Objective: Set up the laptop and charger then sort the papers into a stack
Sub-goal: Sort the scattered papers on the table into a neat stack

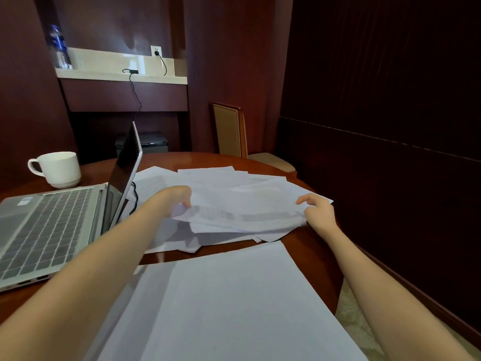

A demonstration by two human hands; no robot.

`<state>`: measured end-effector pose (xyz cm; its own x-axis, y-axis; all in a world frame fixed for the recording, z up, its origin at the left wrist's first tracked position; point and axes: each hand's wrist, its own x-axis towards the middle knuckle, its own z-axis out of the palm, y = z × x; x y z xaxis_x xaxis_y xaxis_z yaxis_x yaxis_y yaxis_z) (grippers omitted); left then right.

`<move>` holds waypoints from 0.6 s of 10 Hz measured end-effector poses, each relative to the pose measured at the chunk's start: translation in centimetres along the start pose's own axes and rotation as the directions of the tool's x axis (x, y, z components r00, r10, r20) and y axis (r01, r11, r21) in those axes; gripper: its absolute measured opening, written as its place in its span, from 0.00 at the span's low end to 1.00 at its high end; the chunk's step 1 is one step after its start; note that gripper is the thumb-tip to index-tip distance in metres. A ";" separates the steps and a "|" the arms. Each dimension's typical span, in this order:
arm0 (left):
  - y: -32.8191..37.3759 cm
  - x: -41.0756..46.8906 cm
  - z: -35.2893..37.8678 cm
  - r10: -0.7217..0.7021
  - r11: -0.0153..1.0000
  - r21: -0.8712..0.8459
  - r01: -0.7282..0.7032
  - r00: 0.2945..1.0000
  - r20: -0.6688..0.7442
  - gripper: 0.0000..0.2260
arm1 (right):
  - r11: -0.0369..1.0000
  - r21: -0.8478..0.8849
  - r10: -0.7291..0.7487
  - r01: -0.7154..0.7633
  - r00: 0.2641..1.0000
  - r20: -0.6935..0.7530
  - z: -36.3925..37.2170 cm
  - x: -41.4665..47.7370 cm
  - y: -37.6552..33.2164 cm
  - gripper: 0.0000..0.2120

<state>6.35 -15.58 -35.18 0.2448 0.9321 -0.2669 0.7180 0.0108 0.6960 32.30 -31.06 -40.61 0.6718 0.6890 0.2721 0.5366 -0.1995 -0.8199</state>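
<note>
Two hands at one round table [299,246]: left hand [179,195] and right hand [316,211] each pinch an edge of a printed sheet [242,212] lifted off the scattered papers [208,178]. One neat stack [229,303] lies nearer; bare wood shows between. One open laptop [46,225] and one mug [58,168] sit left.

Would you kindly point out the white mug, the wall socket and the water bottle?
white mug [61,169], head view, on its side wall.
wall socket [156,51], head view, on its faceplate.
water bottle [59,48], head view, on its labelled middle.
</note>
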 end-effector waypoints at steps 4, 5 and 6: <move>-1.4 -0.4 1.9 -0.012 0.982 -0.191 -0.004 0.996 -0.084 0.14 | 0.917 -0.015 0.395 -0.398 0.904 0.166 1.0 1.7 -2.9 0.10; -1.6 -0.2 2.3 0.081 0.960 -0.260 -0.104 0.992 -0.096 0.16 | 0.891 -0.074 0.451 -0.448 0.857 0.247 0.3 1.4 -3.0 0.23; -1.4 -0.3 2.0 0.145 0.924 -0.322 -0.205 0.969 -0.200 0.17 | 0.900 -0.106 0.435 -0.422 0.871 0.227 0.6 1.3 -2.6 0.19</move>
<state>6.61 -16.56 -37.38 0.2110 0.9772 -0.0241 0.4032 -0.0645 0.9129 31.44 -29.26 -38.43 0.7027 0.6719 -0.2340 0.2538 -0.5440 -0.7998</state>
